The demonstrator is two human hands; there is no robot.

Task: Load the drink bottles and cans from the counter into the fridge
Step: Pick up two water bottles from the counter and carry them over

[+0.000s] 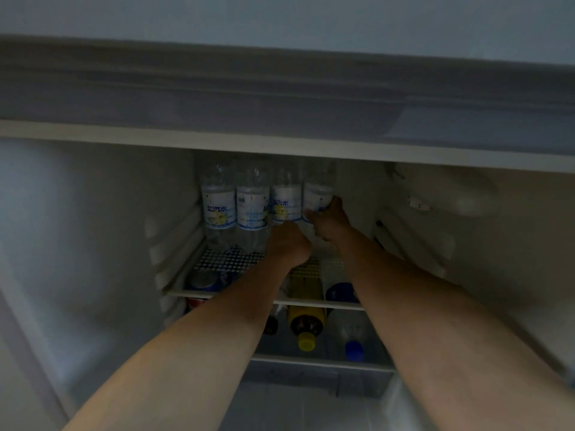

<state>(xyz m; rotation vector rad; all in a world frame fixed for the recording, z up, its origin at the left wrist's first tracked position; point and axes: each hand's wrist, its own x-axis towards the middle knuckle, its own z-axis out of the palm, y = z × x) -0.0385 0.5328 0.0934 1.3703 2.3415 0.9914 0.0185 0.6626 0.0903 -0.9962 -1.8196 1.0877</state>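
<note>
Deep inside the fridge [93, 213], the right hand [329, 220] curls round the rightmost clear plastic water bottle [318, 194], thumb over its white label. The left hand [287, 241] grips the base of the neighbouring bottle [286, 200]. Two more labelled bottles [217, 206] stand upright left of these (all four touching in a row) on a perforated shelf [224, 259]. Below lie a yellow-capped bottle [306, 325] and a blue-capped bottle [353, 340].
</note>
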